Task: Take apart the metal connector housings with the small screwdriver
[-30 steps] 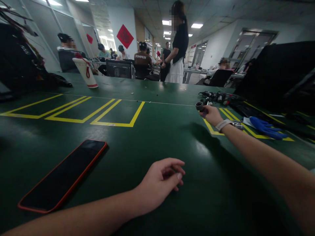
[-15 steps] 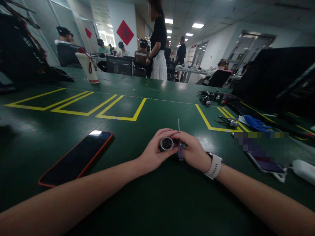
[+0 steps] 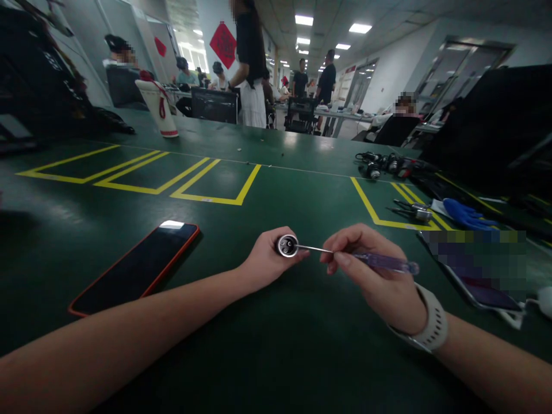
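My left hand is wrapped round a round metal connector, its open end facing me with several dark holes inside. Between the thumb and fingers of my right hand lies a screwdriver with a clear purple handle. Its thin shaft points left, and the tip meets or overlaps the connector's right rim; whether it goes inside I cannot tell. A pale watch strap circles my right wrist. Fingers hide most of the connector's body.
A phone in a red-orange case lies at left, another phone at right. Beyond that are metal connectors with wires, a blue glove and black cables. A white cup stands far left. Yellow tape outlines mark the green table.
My right hand has moved right, away from my left, and the screwdriver has swung from upright to nearly level, its tip now at the connector. The whole view has shifted slightly.
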`<act>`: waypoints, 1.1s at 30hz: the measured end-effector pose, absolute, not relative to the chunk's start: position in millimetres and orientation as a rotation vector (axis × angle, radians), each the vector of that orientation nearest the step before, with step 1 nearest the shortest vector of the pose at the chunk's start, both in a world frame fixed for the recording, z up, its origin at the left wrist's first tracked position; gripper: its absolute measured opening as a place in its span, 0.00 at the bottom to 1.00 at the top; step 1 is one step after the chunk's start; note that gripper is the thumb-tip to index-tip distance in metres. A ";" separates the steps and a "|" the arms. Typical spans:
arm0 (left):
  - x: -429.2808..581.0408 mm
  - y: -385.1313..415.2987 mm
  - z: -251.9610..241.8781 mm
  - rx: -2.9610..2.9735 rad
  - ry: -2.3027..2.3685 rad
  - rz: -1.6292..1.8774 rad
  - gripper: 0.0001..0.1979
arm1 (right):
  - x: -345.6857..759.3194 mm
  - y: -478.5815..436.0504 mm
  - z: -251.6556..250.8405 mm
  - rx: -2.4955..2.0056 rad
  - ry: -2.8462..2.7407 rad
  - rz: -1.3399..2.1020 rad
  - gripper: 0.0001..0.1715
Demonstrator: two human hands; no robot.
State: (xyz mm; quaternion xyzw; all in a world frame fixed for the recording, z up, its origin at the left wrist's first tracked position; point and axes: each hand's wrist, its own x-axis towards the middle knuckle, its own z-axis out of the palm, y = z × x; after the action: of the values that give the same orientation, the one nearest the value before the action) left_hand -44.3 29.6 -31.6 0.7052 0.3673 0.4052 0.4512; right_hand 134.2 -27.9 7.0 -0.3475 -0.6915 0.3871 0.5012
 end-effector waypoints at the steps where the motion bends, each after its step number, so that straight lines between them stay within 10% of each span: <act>1: -44.2 29.2 -31.8 1.739 0.900 1.005 0.12 | 133.6 -28.9 7.4 -0.865 -1.719 0.894 0.03; 11: -43.3 23.4 -32.8 1.881 0.944 0.973 0.07 | 131.8 -30.9 12.0 -0.874 -2.067 0.494 0.06; 33: -41.2 21.5 -29.9 1.842 0.961 0.945 0.07 | 128.4 -28.6 -7.5 -0.867 -1.577 1.060 0.05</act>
State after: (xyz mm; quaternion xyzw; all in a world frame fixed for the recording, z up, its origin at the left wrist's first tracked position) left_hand -41.2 21.5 -29.9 0.7338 0.3829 0.3765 0.4162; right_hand 128.4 -28.6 -7.5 -0.3590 -0.6527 0.4387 0.5026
